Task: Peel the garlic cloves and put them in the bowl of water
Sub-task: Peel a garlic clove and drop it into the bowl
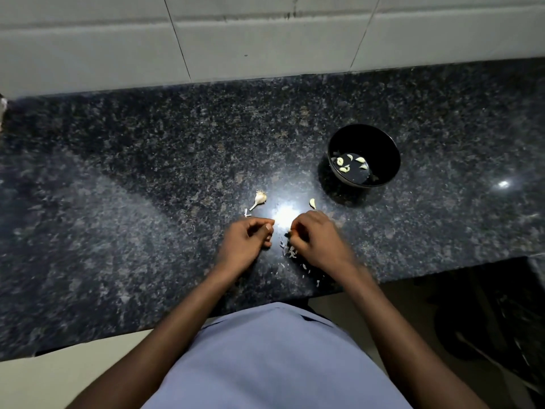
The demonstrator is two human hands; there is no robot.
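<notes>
A black bowl [383, 149] of water stands on the dark granite counter [147, 172], with several peeled garlic cloves [343, 166] floating in it. One loose clove [312, 203] lies on the counter just left of the bowl. A garlic stem remnant [259, 199] lies further left. My left hand [244, 240] rests on the counter with fingers curled; nothing shows in it. My right hand [315, 240] is closed, fingertips pinched over something small that I cannot make out. Bits of garlic skin [290, 252] lie between and below my hands.
A tiled wall [265, 39] runs behind the counter. The counter's front edge [324, 293] is close under my wrists, and steps back at the right, where a dark area [486, 320] lies below. My blue shirt [274, 358] fills the bottom.
</notes>
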